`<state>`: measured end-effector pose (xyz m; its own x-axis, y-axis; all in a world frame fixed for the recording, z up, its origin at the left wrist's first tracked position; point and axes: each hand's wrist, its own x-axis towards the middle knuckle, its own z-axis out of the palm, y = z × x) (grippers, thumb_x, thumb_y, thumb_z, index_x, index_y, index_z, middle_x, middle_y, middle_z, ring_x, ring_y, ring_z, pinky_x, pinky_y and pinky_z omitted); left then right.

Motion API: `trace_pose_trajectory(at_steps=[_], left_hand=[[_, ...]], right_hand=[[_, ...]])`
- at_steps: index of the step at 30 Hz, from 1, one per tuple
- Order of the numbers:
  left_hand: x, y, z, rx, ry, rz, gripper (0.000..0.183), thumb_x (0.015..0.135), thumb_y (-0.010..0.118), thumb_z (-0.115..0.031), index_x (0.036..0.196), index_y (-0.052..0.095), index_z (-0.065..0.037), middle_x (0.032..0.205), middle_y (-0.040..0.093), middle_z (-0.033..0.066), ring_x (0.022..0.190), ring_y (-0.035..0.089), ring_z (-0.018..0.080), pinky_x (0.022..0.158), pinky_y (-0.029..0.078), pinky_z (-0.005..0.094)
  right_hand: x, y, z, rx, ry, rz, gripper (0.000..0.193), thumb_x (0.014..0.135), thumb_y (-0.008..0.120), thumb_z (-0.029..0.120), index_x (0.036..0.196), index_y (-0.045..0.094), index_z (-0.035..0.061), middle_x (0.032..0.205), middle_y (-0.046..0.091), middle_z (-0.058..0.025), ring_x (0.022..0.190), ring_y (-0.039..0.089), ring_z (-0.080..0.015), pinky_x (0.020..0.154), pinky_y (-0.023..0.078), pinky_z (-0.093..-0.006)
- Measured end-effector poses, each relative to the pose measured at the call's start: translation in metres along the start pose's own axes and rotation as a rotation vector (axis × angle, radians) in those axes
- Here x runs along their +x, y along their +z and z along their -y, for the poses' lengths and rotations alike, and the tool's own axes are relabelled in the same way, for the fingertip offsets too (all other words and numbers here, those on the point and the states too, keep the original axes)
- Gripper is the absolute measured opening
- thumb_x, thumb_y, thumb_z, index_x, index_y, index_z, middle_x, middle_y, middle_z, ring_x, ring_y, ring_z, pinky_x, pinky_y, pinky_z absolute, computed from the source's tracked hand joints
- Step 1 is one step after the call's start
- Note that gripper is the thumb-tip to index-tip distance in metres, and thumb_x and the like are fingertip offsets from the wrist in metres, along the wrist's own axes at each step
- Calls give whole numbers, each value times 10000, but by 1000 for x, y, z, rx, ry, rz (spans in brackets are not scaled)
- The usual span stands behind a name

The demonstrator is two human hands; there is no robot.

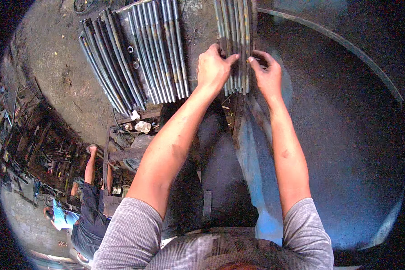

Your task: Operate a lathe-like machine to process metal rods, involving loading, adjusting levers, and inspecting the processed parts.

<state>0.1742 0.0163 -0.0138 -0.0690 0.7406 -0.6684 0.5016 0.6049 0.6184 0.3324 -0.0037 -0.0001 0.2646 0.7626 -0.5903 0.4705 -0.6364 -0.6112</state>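
At the top of the frame, right of centre, lies a narrow row of long, round, grey-brown metal rods (233, 36), side by side and pointing down the picture. The bare left hand (213, 67) is at the row's left edge, its thumb reaching over onto the rods and its fingers bent beside them; I cannot tell how firmly it grasps. The bare right hand (267, 74) is at the right edge, fingers loosely curled, thumb tip at the outermost rods; whether it pinches one cannot be told. The row thus lies between the two hands, its lower ends extending below the thumbs.

To the left, in the upper middle, is a row of straight, bluish-grey steel rods with brownish patches (159, 54). Beyond it, at the upper left, fans a group of darker steel rods (112, 63). Small ring-shaped metal pieces (136, 65) sit between these two groups.

Below them, left of centre, a dark, rough-looking frame (119, 155) bears a crumpled whitish lump (143, 127). A broad, dark, smooth-looking surface (337, 135) fills the right side, bordered above by a curved grey strip (346, 42). At the lower left are a co-worker's bare leg (90, 166) and dark shorts (92, 216).
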Motion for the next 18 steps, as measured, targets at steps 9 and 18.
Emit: trace_pose_trajectory(at_steps=[9, 18], left_hand=[[1, 5, 10, 18, 44, -10, 419, 739, 700, -273, 1000, 655, 52, 908, 660, 254, 879, 650, 376, 812, 491, 428], [0, 5, 9, -7, 37, -42, 425, 745, 743, -312, 964, 651, 41, 867, 664, 235, 839, 650, 375, 781, 507, 429]], right_hand=[[12, 8, -28, -21, -121, -74, 254, 782, 696, 108, 1023, 655, 36, 980, 674, -140, 931, 635, -237, 836, 472, -348], [11, 13, -29, -34, -136, -116, 230, 771, 695, 82, 990, 649, 34, 983, 659, -152, 958, 627, -278, 845, 471, -358]])
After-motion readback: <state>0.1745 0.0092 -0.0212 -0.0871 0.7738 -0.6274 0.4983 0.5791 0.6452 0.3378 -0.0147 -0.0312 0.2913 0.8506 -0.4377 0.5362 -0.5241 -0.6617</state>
